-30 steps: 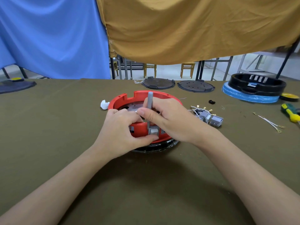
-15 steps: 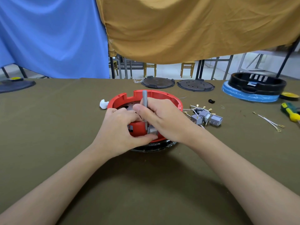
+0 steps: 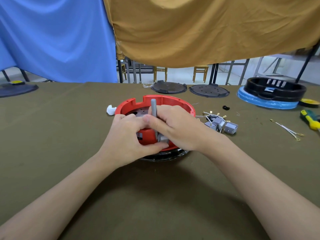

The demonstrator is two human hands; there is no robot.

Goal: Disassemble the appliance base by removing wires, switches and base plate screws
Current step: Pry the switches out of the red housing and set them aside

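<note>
Centre of the olive-covered table (image 3: 69, 118), the red appliance base (image 3: 162, 101) sits steadied by my left hand (image 3: 128, 141), thumb pinching a grey switch (image 3: 163, 139) at the near wall, while my right hand (image 3: 180, 129) grips an upright grey tool (image 3: 154, 108); judged step: switch removal, next needing a careful pry.

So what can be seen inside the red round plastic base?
A dark plate with small holes shows at the back of the red round plastic base. The hands, left and right, and a grey tool handle cover the rest.

Olive-clothed table (image 3: 52, 135), red base (image 3: 173, 101), switches (image 3: 223, 125).
</note>
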